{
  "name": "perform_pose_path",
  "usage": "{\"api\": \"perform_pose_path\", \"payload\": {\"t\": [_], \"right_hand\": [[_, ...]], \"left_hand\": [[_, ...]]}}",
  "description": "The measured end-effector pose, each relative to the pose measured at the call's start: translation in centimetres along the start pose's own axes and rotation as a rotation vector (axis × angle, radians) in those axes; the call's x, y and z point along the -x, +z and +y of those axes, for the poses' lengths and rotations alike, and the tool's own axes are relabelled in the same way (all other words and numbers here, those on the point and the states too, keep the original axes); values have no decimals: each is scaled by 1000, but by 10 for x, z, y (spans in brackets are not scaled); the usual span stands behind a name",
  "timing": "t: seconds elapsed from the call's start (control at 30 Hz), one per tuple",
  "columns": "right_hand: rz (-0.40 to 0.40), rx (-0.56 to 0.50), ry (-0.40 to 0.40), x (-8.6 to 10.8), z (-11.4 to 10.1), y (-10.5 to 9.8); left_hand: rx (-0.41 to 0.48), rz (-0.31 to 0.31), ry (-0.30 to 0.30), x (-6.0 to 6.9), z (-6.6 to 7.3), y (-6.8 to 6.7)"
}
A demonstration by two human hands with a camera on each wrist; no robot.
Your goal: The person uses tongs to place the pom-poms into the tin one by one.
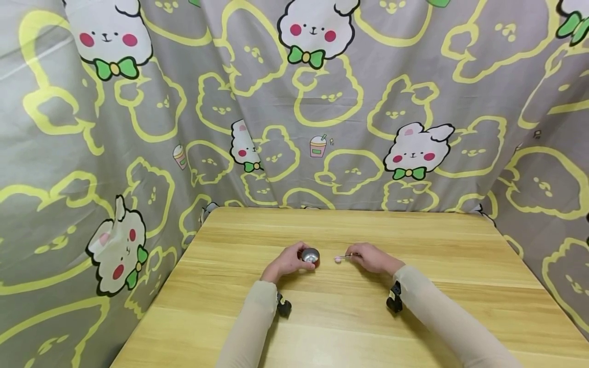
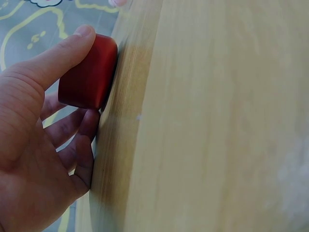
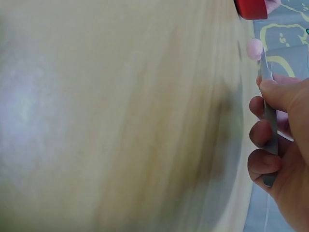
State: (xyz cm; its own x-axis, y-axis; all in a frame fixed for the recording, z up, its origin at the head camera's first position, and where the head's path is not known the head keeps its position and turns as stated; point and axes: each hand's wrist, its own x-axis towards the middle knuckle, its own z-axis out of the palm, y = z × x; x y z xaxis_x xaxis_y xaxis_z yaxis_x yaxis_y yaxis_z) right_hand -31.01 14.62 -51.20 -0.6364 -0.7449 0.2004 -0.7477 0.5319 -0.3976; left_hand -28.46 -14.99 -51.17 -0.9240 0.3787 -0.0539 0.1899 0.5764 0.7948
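In the head view my left hand grips a small red cup with a silvery metal inside. The thumb lies along the cup's red wall in the left wrist view. Across a short gap, my right hand holds slim grey metal tweezers, pinched between thumb and fingers. At their tip is a small pale pink ball, apart from the cup and to its right. Whether the cup's base touches the table cannot be told.
A wood-grain table lies under both hands. Grey curtains with cartoon rabbits and yellow outlines hang behind the table and at both sides. A small black device sits at the left wrist, and another black device at the right.
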Motion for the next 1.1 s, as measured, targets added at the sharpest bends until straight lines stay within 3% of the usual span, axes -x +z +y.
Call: {"api": "perform_pose_path", "payload": {"t": [0.37,0.6,0.73,0.87,1.1], "right_hand": [[35,-9,-18,-6,3,-8],[78,-34,-102,-11,-1,-15],[45,-51,-31,-16,-6,-19],[28,-40,14,-23,-8,-19],[36,-48,-9,-36,-20,-19]], "left_hand": [[1,-3,-2,2,0,0],[-8,3,35,3,-1,-1],[-12,3,53,3,0,-1],[9,2,11,1,0,1],[-3,2,-4,1,2,1]]}}
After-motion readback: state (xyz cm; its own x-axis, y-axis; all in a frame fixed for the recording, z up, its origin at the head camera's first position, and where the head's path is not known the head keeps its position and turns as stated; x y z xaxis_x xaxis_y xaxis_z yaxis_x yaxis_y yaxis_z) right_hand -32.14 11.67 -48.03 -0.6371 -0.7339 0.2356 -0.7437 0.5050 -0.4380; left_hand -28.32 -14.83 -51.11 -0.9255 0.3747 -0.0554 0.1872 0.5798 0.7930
